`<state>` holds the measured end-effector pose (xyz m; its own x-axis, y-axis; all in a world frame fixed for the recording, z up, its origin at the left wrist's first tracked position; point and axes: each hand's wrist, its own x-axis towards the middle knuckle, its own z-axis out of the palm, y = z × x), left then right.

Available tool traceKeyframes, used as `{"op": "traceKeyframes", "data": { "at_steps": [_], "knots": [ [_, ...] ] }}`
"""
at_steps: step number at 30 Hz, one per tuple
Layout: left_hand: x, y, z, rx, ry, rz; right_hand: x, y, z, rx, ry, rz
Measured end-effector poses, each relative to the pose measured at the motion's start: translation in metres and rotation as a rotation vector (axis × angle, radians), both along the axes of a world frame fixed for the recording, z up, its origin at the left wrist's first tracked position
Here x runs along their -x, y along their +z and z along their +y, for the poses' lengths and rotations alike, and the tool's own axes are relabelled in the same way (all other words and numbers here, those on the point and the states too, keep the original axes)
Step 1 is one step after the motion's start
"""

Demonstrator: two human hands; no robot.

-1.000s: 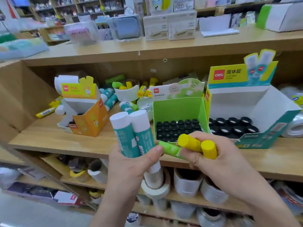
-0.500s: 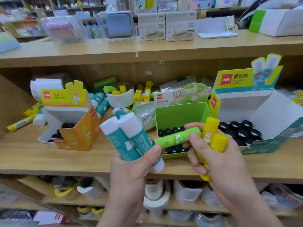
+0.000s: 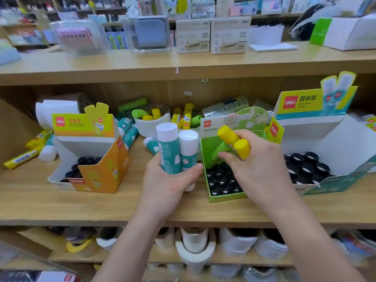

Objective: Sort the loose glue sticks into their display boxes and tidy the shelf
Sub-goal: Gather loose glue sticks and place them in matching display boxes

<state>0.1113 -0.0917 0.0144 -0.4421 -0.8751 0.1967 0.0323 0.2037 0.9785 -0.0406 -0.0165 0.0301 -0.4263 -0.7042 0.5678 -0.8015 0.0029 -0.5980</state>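
My left hand (image 3: 171,184) grips two teal glue sticks (image 3: 173,151) with white caps, held upright in front of the shelf. My right hand (image 3: 256,169) holds two yellow-capped glue sticks (image 3: 234,142) and a green glue stick (image 3: 220,150) that points down into the green display box (image 3: 221,197), which holds several black-capped sticks. An orange display box (image 3: 101,171) stands to the left and a teal-and-white display box (image 3: 333,178) to the right. Loose glue sticks (image 3: 183,119) lie at the back of the shelf.
A white cup (image 3: 151,123) with a few sticks stands behind the hands. Yellow sticks (image 3: 22,157) lie at the far left by a white paper roll (image 3: 57,110). Tape rolls (image 3: 195,247) fill the shelf below. Boxes (image 3: 211,35) line the top shelf.
Both hands moved forward over the shelf. My right hand tipped the green stick from level down into the green box. The left hand's teal sticks now stand more upright.
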Motion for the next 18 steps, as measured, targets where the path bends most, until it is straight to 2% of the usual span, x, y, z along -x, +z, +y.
{"op": "traceKeyframes", "data": {
  "at_steps": [9,18],
  "knots": [
    [0.002,0.003,-0.014,0.002,-0.097,-0.027,-0.003,0.001,-0.01,0.018,0.036,0.075],
    [0.0,0.004,-0.014,0.028,-0.1,0.03,0.0,0.0,-0.017,0.036,0.066,0.175]
  ]
}}
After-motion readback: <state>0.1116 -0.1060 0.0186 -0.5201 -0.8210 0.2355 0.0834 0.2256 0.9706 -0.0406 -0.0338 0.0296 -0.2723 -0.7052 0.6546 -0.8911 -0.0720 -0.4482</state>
